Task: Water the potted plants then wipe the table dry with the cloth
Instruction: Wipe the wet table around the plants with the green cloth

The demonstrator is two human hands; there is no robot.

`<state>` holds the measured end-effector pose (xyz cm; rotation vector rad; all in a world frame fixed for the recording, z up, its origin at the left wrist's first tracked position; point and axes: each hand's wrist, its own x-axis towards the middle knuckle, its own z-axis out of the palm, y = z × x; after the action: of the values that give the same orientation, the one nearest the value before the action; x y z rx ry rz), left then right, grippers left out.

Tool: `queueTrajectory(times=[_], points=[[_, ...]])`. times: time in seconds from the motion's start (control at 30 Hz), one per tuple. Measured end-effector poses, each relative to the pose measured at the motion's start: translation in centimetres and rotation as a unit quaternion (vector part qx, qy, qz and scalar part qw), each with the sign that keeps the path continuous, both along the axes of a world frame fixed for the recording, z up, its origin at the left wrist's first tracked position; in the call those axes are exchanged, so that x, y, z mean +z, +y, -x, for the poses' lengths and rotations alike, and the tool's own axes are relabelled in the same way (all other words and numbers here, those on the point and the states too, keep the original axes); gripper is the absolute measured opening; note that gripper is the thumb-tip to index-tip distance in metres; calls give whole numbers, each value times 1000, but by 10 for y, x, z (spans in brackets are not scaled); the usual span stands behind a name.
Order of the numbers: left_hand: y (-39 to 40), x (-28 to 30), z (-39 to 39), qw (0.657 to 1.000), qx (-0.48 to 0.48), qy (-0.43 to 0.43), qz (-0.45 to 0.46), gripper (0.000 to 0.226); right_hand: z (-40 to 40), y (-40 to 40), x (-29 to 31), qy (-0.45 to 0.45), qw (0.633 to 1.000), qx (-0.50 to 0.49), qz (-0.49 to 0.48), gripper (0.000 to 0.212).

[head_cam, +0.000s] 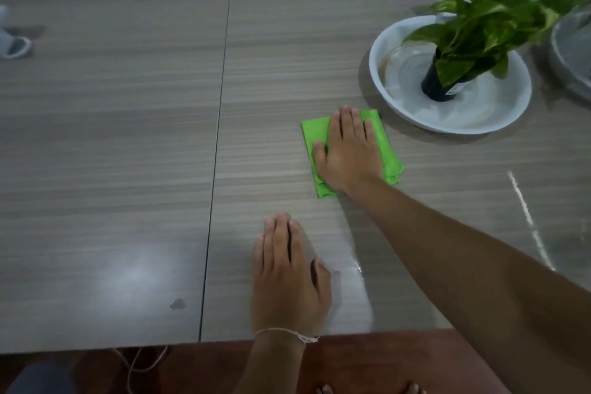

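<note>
A folded bright green cloth (385, 150) lies flat on the grey wood-grain table (128, 137), just left of and in front of a white bowl. My right hand (347, 153) presses palm-down on the cloth, fingers together and pointing away from me. My left hand (289, 275) rests flat on the bare table near the front edge, holding nothing. A leafy green plant (499, 19) in a small black pot (436, 86) stands inside the white bowl (383, 86). A wet sheen shows on the table right of my left hand.
A second grey bowl (572, 61) is cut off at the right edge. A dark seam (217, 150) runs front to back through the table. A pale object (14, 45) lies at the far left. The table's front edge runs above a red-brown floor (367, 368).
</note>
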<state>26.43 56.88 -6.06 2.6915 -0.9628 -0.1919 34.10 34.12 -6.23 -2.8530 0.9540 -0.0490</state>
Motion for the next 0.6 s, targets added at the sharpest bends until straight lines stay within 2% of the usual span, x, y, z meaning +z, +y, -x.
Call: queueTrajectory(times=[0.33,0.6], points=[[2,-7,-3,999,0,-11,33,68,-107,-45,4,28,1000,-2,4,79],[2,-9,-4,997,-3,-44,57,61,-94,-33,-1,28,999,17,-2,77]])
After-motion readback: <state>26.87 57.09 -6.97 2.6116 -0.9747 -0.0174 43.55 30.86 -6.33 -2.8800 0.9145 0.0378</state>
